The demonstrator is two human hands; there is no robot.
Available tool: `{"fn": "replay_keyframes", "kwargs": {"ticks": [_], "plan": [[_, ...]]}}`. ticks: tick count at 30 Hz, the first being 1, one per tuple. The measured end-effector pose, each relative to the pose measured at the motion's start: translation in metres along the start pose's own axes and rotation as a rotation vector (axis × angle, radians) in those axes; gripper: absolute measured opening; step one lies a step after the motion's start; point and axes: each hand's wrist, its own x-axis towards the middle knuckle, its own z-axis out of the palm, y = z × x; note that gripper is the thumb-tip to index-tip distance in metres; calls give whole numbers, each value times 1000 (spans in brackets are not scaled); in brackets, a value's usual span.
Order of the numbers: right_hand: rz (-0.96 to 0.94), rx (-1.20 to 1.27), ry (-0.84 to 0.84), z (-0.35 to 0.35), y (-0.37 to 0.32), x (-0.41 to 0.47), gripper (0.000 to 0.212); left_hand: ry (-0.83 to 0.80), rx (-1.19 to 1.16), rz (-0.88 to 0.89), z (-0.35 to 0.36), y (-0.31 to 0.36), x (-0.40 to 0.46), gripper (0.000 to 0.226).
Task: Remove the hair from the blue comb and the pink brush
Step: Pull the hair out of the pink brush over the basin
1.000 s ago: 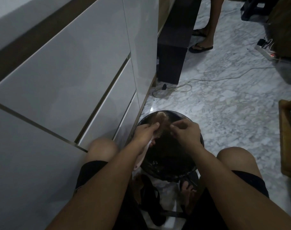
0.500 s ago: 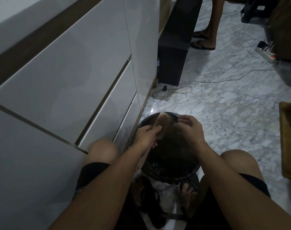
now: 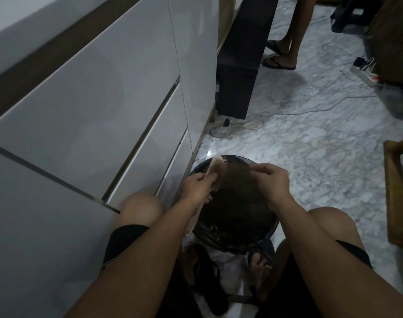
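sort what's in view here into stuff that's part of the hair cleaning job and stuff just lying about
Part of the job:
left hand holding the pink brush
right hand pulling the hair
black bin underneath

Just lying about:
power strip
loose cable
wooden chair
drawers
bystander's sandalled feet

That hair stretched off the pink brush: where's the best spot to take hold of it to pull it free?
Best at its free end, away from the bristles, coming from the right, as the right hand pinches it now. The hair spans like a sheet from the pink brush, which the left hand steadies over the bin.
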Motion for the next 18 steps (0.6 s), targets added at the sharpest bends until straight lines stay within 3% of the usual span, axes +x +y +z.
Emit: {"fn": "replay_keyframes", "kwargs": {"ticks": [6,9,13,18], "plan": [[-218,-80,-219,8,-6,-17,42,-75,41,-24,4,2,-4,29],[-333,-168,-249,11,-4,-18,35,-91,112,-15,5,1,-7,40],[-253,-204,-51,12,-1,-9,16,-58,167,-23,3,4,-9,46],[-44,85,188,-1,-3,3,11,-12,175,-7,-2,7,-6,49]]}}
